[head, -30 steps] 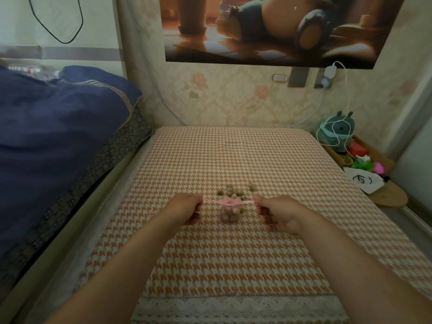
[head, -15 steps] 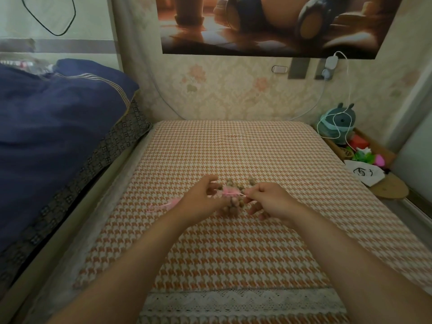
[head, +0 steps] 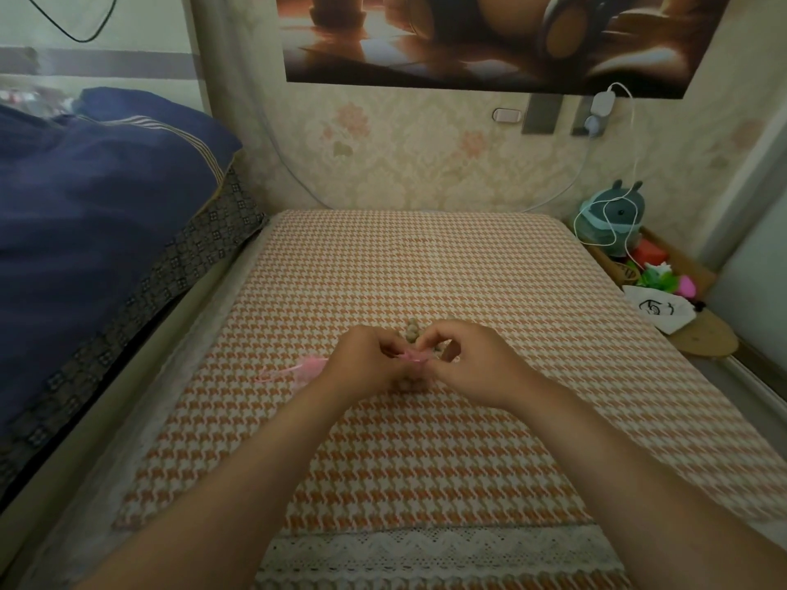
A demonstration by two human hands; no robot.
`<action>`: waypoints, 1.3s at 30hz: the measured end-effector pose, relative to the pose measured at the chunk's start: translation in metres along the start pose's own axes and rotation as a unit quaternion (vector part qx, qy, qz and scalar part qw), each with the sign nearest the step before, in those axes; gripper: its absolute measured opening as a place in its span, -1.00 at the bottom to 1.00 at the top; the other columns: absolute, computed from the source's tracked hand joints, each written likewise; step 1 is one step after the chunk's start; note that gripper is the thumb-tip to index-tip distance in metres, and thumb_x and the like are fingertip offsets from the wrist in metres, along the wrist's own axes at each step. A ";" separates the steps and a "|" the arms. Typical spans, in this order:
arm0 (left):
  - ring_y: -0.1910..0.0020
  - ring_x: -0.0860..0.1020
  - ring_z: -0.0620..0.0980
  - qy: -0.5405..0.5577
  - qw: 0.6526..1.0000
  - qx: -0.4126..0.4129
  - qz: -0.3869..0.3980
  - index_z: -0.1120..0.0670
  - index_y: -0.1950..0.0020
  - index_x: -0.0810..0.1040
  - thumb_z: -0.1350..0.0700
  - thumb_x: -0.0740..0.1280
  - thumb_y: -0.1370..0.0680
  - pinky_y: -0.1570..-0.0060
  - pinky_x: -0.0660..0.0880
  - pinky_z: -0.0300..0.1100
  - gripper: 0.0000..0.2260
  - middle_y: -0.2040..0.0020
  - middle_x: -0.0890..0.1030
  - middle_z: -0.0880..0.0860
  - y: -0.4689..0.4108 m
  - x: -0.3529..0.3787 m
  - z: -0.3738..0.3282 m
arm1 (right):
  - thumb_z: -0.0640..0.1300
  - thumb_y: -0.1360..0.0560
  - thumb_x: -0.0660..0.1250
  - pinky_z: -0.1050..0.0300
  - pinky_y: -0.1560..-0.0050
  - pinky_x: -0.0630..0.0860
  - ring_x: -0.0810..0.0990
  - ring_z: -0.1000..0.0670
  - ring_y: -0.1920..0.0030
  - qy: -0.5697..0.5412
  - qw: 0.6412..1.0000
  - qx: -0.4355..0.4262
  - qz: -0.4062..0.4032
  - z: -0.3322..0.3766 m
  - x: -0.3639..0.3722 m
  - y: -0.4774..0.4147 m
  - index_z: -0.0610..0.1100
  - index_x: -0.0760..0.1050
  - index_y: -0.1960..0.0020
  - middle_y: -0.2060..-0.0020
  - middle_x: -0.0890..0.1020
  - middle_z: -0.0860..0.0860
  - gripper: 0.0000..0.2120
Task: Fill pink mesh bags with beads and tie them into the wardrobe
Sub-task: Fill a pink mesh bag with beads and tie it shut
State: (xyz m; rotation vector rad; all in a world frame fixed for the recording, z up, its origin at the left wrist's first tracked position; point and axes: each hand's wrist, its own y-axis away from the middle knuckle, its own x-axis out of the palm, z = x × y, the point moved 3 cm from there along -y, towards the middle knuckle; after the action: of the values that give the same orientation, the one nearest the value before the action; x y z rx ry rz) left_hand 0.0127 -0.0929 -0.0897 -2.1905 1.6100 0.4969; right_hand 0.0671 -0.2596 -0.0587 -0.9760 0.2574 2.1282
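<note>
Both hands have closed in together since the earlier frame. Left hand (head: 362, 361) and right hand (head: 472, 364) each pinch the gathered neck of the pink mesh bag (head: 411, 356) at frame centre, among beads (head: 412, 330) on the table (head: 426, 270). Second pink bag (head: 298, 370) lies just left of the left hand.

1 pink mesh bag (head: 412, 356): holds tan beads (head: 409, 384), neck gathered, pinched betw. left hand (head: 366, 361) & right hand (head: 468, 368), base on table (head: 426, 270). Loose beads (head: 412, 329): small heap just behind. 2nd pink bag (head: 300, 369): flat, left of hands.
</note>
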 end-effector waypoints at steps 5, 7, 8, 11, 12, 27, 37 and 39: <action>0.33 0.56 -0.17 0.013 1.000 0.007 0.025 0.02 0.14 0.75 0.14 0.57 -0.39 0.25 0.47 -0.25 -0.92 0.33 0.66 -0.08 0.002 -0.001 -0.002 | 0.04 -0.54 0.46 0.19 0.11 0.53 0.55 0.25 0.22 0.079 0.997 -0.022 -0.009 0.004 0.004 -0.003 0.15 0.63 0.05 0.09 0.64 0.27 -0.99; 0.24 0.59 -0.18 -0.018 0.997 0.019 0.069 -0.01 0.03 0.73 0.09 0.59 -0.37 0.17 0.52 -0.26 -0.81 0.22 0.69 -0.10 0.004 -0.001 -0.003 | 0.14 -0.51 0.46 0.21 0.15 0.50 0.53 0.27 0.24 0.097 0.995 -0.023 -0.022 0.006 0.002 -0.002 0.13 0.64 0.09 0.14 0.64 0.26 -0.89; 0.16 0.62 -0.15 -0.036 0.996 0.021 0.082 -0.01 -0.01 0.71 0.07 0.60 -0.35 0.10 0.56 -0.22 -0.74 0.15 0.70 -0.09 0.004 -0.002 -0.001 | 0.18 -0.51 0.45 0.21 0.17 0.51 0.53 0.27 0.25 0.103 0.994 -0.023 -0.029 0.006 0.001 -0.002 0.13 0.64 0.09 0.16 0.65 0.25 -0.86; 0.06 0.66 -0.03 -0.059 0.995 0.015 0.074 0.01 -0.01 0.69 0.09 0.58 -0.35 -0.02 0.60 -0.02 -0.74 0.10 0.71 -0.03 0.004 -0.004 0.003 | 0.14 -0.52 0.44 0.14 0.17 0.56 0.54 0.25 0.26 0.119 0.992 -0.034 -0.041 0.009 -0.001 -0.001 0.16 0.64 0.04 0.14 0.66 0.24 -0.92; 0.11 0.66 -0.04 -0.063 0.996 0.015 0.069 0.03 0.00 0.70 0.10 0.58 -0.36 0.01 0.60 -0.02 -0.77 0.13 0.71 -0.02 0.003 -0.004 0.004 | 0.13 -0.52 0.44 0.13 0.17 0.56 0.53 0.25 0.25 0.129 0.990 -0.042 -0.038 0.010 -0.001 -0.001 0.16 0.65 0.02 0.13 0.65 0.24 -0.92; 0.28 0.61 -0.16 -0.061 0.994 0.016 0.084 0.06 0.03 0.61 0.06 0.54 -0.42 0.21 0.57 -0.21 -0.80 0.23 0.66 -0.07 0.009 0.004 -0.001 | -0.04 -0.61 0.34 0.07 -0.03 0.52 0.53 0.15 0.05 0.135 0.989 -0.030 0.052 0.007 -0.001 -0.006 0.11 0.51 0.14 0.09 0.56 0.19 -0.85; 0.21 0.64 -0.15 -0.066 0.989 0.010 0.131 -0.01 -0.03 0.58 0.06 0.54 -0.40 0.16 0.58 -0.16 -0.74 0.18 0.69 -0.06 0.012 0.007 -0.005 | 0.03 -0.49 0.50 0.09 0.00 0.54 0.54 0.19 0.11 0.117 0.992 -0.039 0.037 0.010 -0.009 -0.003 0.08 0.70 0.12 0.12 0.62 0.19 -0.95; 0.24 0.62 -0.12 -0.082 0.987 0.021 0.134 -0.02 0.08 0.59 0.05 0.53 -0.42 0.18 0.58 -0.11 -0.84 0.23 0.67 -0.05 0.013 0.006 -0.008 | 0.00 -0.52 0.47 0.16 -0.01 0.48 0.51 0.21 0.11 0.115 0.991 -0.053 0.046 0.012 -0.009 -0.002 0.06 0.65 0.11 0.09 0.59 0.18 -0.95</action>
State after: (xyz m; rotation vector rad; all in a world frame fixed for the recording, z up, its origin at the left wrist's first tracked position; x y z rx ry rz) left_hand 0.0024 -0.1051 -0.0871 -1.8585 1.8135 0.6932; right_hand 0.0650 -0.2580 -0.0434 -1.2981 0.3098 2.1291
